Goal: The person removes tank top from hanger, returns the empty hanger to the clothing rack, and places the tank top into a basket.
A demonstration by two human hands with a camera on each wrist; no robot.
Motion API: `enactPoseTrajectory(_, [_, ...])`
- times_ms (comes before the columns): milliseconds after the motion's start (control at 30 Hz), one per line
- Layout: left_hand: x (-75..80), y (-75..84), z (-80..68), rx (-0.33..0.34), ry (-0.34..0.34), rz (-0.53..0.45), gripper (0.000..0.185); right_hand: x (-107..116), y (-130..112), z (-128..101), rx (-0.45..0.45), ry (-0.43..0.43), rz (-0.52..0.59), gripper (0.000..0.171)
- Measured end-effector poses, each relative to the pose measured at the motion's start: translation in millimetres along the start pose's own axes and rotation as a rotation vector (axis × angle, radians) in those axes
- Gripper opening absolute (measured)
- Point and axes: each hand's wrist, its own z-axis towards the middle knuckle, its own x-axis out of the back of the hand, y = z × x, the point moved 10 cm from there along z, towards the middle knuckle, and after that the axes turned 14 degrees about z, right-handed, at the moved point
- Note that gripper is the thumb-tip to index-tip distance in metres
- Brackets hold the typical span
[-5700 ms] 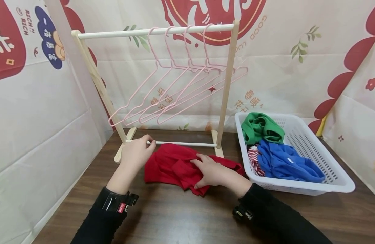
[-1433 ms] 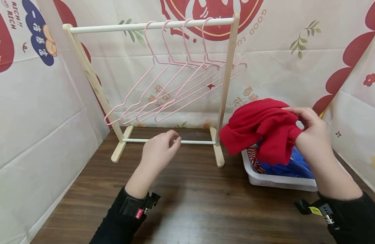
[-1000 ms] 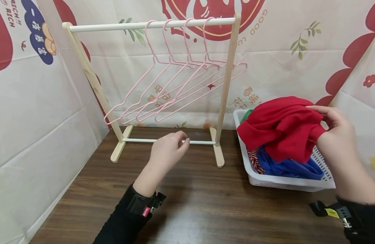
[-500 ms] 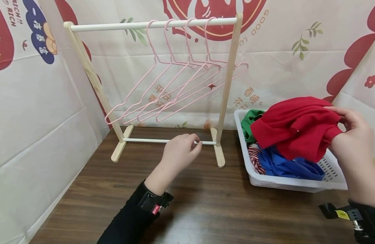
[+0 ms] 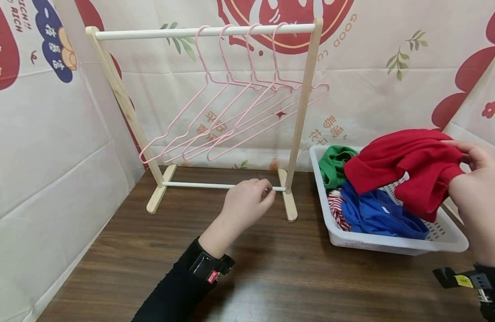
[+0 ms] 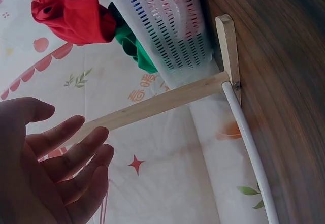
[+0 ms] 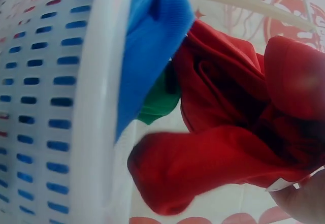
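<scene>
1. Nearest, on the right, the right hand (image 5: pixel 478 197) pinches a bunched red garment (image 5: pixel 408 167) and holds it in the air above the white slotted basket (image 5: pixel 396 243). The cloth trails leftward from the fingers, its long run roughly level, its lower fold hanging toward the basket's right half.
2. Under it in the basket lie a blue garment (image 5: pixel 376 214), a red-and-white striped piece (image 5: pixel 335 206) at the near left wall, and a green garment (image 5: pixel 334 164) at the far left corner. The red garment hangs directly over them; whether it touches the blue one cannot be told.
3. Left of the basket, the left hand (image 5: pixel 247 203) hovers over the brown wooden table (image 5: pixel 271 277), grasping nothing, fingers loosely bent; the left wrist view shows the palm bare. It is just in front of the lower white rail (image 5: pixel 199 184) of the wooden clothes rack (image 5: pixel 301 116), well apart from the red garment.
4. Farther back, four pink hangers (image 5: pixel 231 116) hang from the top rail (image 5: pixel 199 32), all bare.
5. The rack's right post stands between the hangers and the basket.
</scene>
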Motion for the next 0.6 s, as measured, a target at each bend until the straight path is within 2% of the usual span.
enactPoseTrajectory(300, [-2.3, 2.5, 1.4, -0.001, -0.014, 0.012, 0.015, -22, 16, 18, -0.019, -0.151, -0.257, 0.072])
enactPoseTrajectory(600, [-3.8, 0.9, 0.2, -0.004, -0.031, 0.007, 0.015, -44, 32, 35, -0.001, -0.316, -0.289, 0.076])
